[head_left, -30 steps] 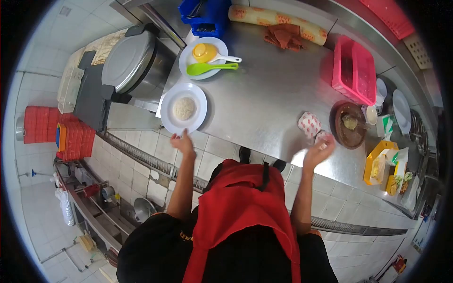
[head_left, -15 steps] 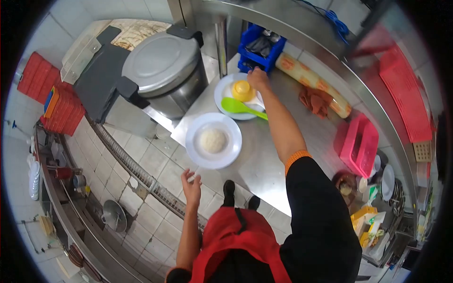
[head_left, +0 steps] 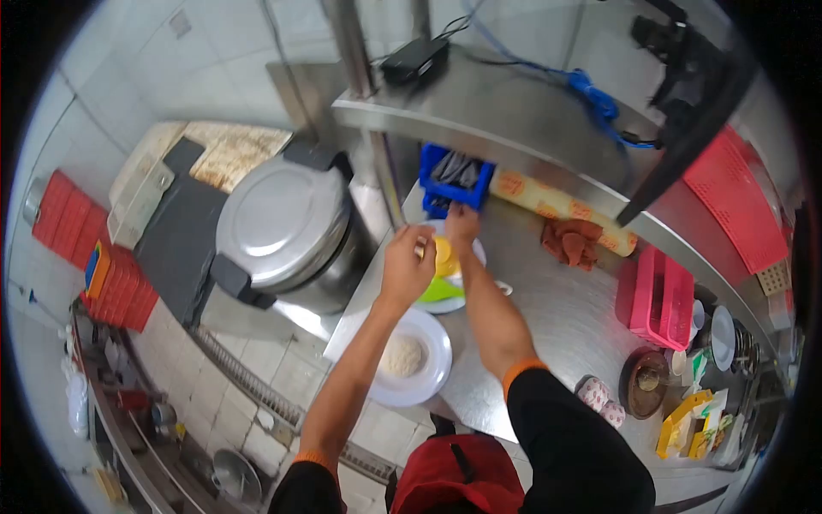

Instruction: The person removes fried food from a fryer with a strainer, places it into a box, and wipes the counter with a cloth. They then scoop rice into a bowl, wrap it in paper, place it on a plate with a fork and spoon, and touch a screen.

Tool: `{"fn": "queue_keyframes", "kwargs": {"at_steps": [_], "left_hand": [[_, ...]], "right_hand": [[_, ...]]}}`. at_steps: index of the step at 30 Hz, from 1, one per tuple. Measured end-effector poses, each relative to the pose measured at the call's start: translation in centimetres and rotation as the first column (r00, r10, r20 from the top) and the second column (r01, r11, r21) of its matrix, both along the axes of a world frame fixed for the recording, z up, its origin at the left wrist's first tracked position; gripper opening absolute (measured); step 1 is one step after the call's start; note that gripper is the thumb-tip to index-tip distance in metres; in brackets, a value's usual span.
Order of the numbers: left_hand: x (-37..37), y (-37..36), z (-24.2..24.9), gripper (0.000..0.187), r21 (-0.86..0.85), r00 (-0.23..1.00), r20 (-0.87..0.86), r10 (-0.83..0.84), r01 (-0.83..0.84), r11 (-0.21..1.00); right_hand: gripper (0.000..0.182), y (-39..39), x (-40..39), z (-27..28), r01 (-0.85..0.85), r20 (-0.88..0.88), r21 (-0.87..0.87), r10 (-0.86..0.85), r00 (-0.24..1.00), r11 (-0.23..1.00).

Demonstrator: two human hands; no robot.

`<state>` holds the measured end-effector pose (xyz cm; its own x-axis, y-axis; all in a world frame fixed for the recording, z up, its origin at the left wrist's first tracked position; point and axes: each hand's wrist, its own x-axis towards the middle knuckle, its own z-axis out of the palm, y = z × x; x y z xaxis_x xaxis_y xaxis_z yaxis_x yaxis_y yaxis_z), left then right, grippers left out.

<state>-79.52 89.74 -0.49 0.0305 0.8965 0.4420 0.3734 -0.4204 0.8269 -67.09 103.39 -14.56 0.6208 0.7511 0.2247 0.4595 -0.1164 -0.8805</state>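
Note:
My right hand (head_left: 462,224) reaches to the front of the blue bin (head_left: 455,176), which holds dark packets; its fingers are bent and what they hold, if anything, is hidden. My left hand (head_left: 411,261) hangs over the left side of the far plate (head_left: 476,254), with its fingers curled near the yellow cup (head_left: 445,257). A green spoon (head_left: 440,291) lies on that plate. Nearer me, a white plate (head_left: 438,368) bears a mound of rice (head_left: 401,355), partly behind my left forearm.
A large lidded cooker (head_left: 278,223) stands at the left. Behind the plates runs a metal shelf (head_left: 497,107). To the right are a patterned roll (head_left: 548,202), a brown cloth (head_left: 572,243), a pink basket (head_left: 659,300) and a clay bowl (head_left: 644,383).
My left hand has risen from beside the near plate to the far plate. My right hand stays by the blue bin. The view has tilted up, showing more of the shelf.

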Motion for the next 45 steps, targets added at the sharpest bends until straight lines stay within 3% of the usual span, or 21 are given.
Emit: {"fn": "queue_keyframes", "kwargs": {"at_steps": [4,5,6,9,13,15,17,19,20,21,24,26,30,33,35,37,39,40,42,43,45], "left_hand": [[4.6,11.1,-0.5,0.021,0.314,0.846,-0.519,0.123,0.055,0.948],[5.4,12.9,-0.6,0.024,0.323,0.773,-0.619,0.138,0.091,0.942],[5.9,14.6,-0.8,0.032,0.167,0.457,-0.886,0.083,0.145,0.975],[7.6,16.8,-3.2,0.040,0.072,0.598,-0.799,0.068,-0.017,0.997],[7.2,19.5,-5.5,0.046,0.000,0.658,-0.752,0.029,-0.044,0.999],[6.0,24.5,-9.5,0.053,-0.026,0.565,-0.818,-0.109,0.153,0.988],[5.8,23.7,-8.1,0.059,-0.076,0.569,-0.817,-0.092,0.052,0.996],[5.8,24.8,-8.9,0.061,0.136,0.446,-0.890,0.095,0.061,0.989],[6.7,23.0,-4.8,0.064,-0.177,0.305,-0.940,-0.153,-0.052,0.983],[6.9,21.4,-2.7,0.065,-0.228,0.366,-0.911,-0.188,-0.068,0.971],[6.1,24.7,-7.1,0.067,-0.040,0.529,-0.846,-0.062,0.054,0.998],[5.8,26.0,-7.2,0.054,0.301,0.551,-0.822,0.143,0.208,0.931],[5.7,25.5,-5.3,0.037,0.287,0.639,-0.764,0.089,0.213,0.934],[5.4,18.6,1.4,0.039,0.238,0.466,-0.877,0.121,0.201,0.950],[4.6,16.9,1.6,0.030,0.175,0.721,-0.682,0.124,-0.005,0.985],[2.1,16.6,-3.5,0.026,0.446,0.801,-0.578,0.153,0.153,0.882],[1.9,11.7,-6.9,0.031,-0.110,0.969,-0.214,-0.123,0.102,0.989],[3.0,4.6,-3.7,0.037,-0.260,0.883,0.282,-0.376,0.447,0.856],[6.6,-5.2,-2.5,0.035,-0.251,0.848,0.414,-0.331,0.456,0.854],[8.2,-9.3,-1.8,0.033,-0.380,0.720,0.670,-0.182,0.543,0.749],[11.0,-15.3,-0.7,0.030,-0.470,0.685,0.726,-0.061,0.559,0.684]], "right_hand": [[0.036,-3.5,-1.4,0.1,0.021,-0.202,0.305,0.043,0.979,0.952],[0.036,-3.4,-2.2,-0.8,0.066,-0.293,0.177,-0.011,0.956,0.982],[0.035,-5.3,-2.8,1.8,0.063,-0.307,0.102,-0.029,0.951,0.993],[0.032,-9.3,-3.5,1.6,0.065,-0.273,0.198,-0.009,0.962,0.978],[0.025,-18.4,-2.3,2.7,-0.055,-0.693,0.088,0.101,0.714,0.995],[0.020,-23.1,-1.0,4.5,-0.048,-0.794,0.199,0.190,0.578,0.979],[0.020,-26.2,0.3,4.8,-0.085,-0.771,0.168,0.185,0.609,0.982],[0.021,-28.7,1.8,5.9,-0.104,-0.748,0.132,0.168,0.642,0.986],[0.021,-29.9,2.6,7.1,-0.124,-0.749,0.116,0.169,0.641,0.985],[0.021,-31.5,3.0,7.7,-0.143,-0.755,0.094,0.164,0.635,0.985],[0.022,-35.1,5.0,8.2,-0.178,-0.751,0.110,0.199,0.629,0.978],[0.021,-37.1,5.9,8.5,-0.184,-0.817,0.068,0.160,0.555,0.981],[0.021,-40.9,7.0,8.3,-0.138,-0.838,0.115,0.171,0.519,0.984],[0.023,-42.4,7.1,8.9,-0.121,-0.859,0.145,0.186,0.477,0.982],[0.023,-42.5,6.9,9.5,-0.119,-0.856,0.183,0.218,0.468,0.976],[0.023,-42.3,7.0,10.2,-0.125,-0.850,0.223,0.256,0.461,0.967],[0.023,-41.5,7.0,11.1,-0.150,-0.818,0.291,0.327,0.473,0.945],[0.023,-41.2,6.9,11.3,-0.161,-0.818,0.299,0.339,0.464,0.941],[0.023,-40.7,7.0,11.6,-0.224,-0.784,0.336,0.404,0.472,0.915],[0.023,-40.5,7.0,11.9,-0.237,-0.784,0.335,0.409,0.467,0.912],[0.020,-40.7,7.1,12.4,-0.306,-0.777,0.324,0.436,0.454,0.895]]}}
